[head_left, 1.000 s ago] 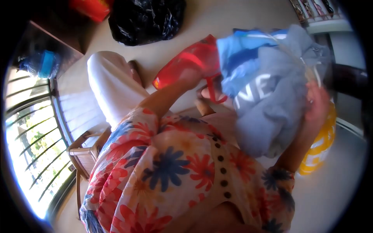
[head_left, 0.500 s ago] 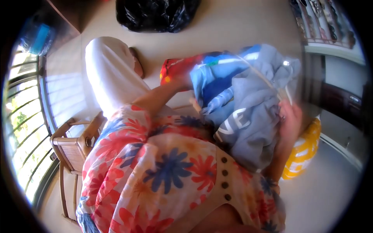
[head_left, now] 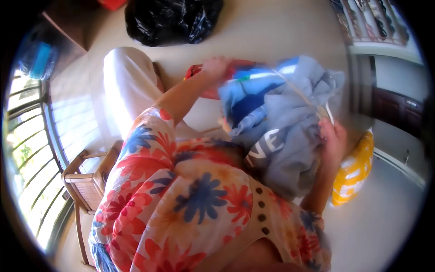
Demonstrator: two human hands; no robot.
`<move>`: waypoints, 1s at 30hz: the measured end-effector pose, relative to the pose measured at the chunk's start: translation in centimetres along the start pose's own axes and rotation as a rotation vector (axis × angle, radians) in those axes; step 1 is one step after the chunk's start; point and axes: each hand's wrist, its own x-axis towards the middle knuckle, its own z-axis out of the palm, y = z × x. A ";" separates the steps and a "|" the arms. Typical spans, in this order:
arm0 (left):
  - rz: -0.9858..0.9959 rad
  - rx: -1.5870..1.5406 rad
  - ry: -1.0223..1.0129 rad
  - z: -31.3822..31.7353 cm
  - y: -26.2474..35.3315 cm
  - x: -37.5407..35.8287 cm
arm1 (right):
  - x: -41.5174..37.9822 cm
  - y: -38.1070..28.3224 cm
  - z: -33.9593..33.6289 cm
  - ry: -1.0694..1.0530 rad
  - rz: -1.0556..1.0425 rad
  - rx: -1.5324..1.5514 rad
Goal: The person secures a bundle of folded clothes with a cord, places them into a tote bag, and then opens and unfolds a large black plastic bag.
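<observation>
A bundle of grey and blue clothes (head_left: 285, 127), one grey piece with white letters, hangs in front of me with clothes hangers (head_left: 312, 102) among it. My right hand (head_left: 333, 138) grips the bundle and the hangers at its right edge. My left hand (head_left: 216, 68) reaches out at the bundle's upper left, on the rim of a red plastic basket (head_left: 199, 75) that is mostly hidden behind the clothes. Whether that hand grips the rim or the cloth is blurred. I wear a flowered dress (head_left: 195, 190).
A black plastic bag (head_left: 172, 20) lies on the tiled floor ahead. A yellow and white bag (head_left: 355, 172) stands at the right. A wooden chair (head_left: 88, 179) is at my left by the window bars (head_left: 27, 149). A shoe rack (head_left: 371, 22) is top right.
The red basket has dropped lower behind the clothes. My left hand has risen to the basket's rim. The clothes bundle has come down and closer to my body with my right hand.
</observation>
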 end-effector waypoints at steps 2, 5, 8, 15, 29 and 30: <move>-0.039 -0.140 -0.007 1.1 -0.1 2.4 | 0.1 0.1 -0.2 -0.004 0.021 0.019; -0.384 -0.417 0.015 2.4 -1.6 5.7 | 0.1 0.1 -0.3 -0.003 0.020 0.049; -0.568 -0.645 0.042 4.4 -5.9 7.9 | 0.2 0.6 -0.6 -0.001 0.032 0.044; -0.735 -1.175 0.034 7.5 -9.1 7.6 | 0.9 0.0 1.0 -0.070 0.054 -0.033; -0.999 -1.847 0.213 4.9 -11.3 -0.1 | 1.1 0.1 1.7 -0.113 0.003 -0.058; -0.954 -1.849 0.177 4.9 -10.9 -0.3 | 1.2 -0.2 2.2 -0.119 0.003 -0.096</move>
